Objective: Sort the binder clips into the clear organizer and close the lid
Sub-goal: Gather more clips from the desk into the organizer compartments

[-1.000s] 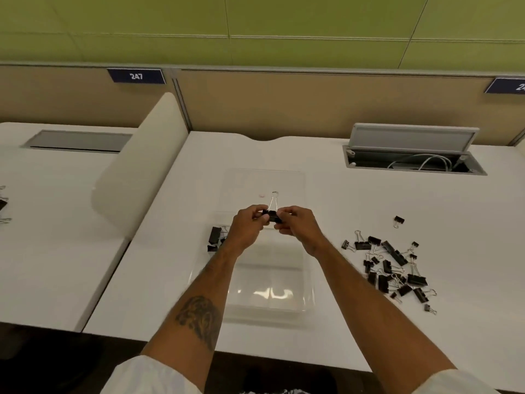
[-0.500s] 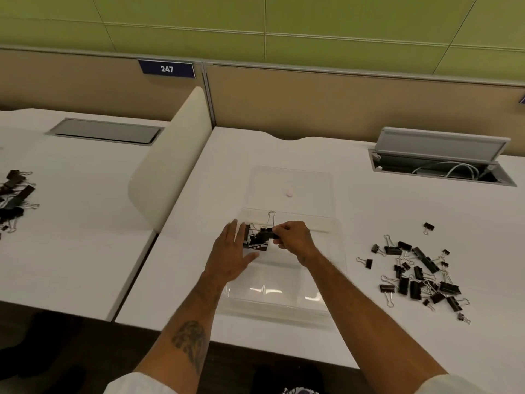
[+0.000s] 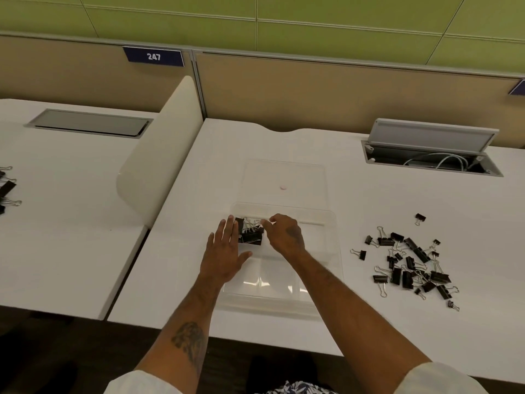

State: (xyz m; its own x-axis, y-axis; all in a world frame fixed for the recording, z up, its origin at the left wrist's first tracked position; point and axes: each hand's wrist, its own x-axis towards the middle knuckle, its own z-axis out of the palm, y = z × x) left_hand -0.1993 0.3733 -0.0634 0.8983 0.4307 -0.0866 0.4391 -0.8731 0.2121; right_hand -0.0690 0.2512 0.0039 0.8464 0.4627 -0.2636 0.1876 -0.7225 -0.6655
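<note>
A clear organizer point(image 3: 326, 280) lies on the white desk with its clear lid point(image 3: 284, 172) folded open behind it. Several black binder clips point(image 3: 250, 236) sit in its far-left compartment. My left hand point(image 3: 224, 254) rests flat on the organizer's left edge, fingers spread, holding nothing. My right hand point(image 3: 284, 234) hovers over the same compartment, fingertips pinched at the wire handle of a binder clip lying on the others. A loose pile of binder clips point(image 3: 409, 268) lies on the desk to the right of the organizer.
One stray clip point(image 3: 420, 218) lies behind the pile. An open cable hatch point(image 3: 431, 157) with white cables sits at the back right. A cream divider point(image 3: 159, 155) separates the left desk, where more clips point(image 3: 7, 189) lie at the far left edge.
Both hands held a clip above the organizer. My left hand let go and settled flat on the left edge. My right hand lowered the clip into the far-left compartment.
</note>
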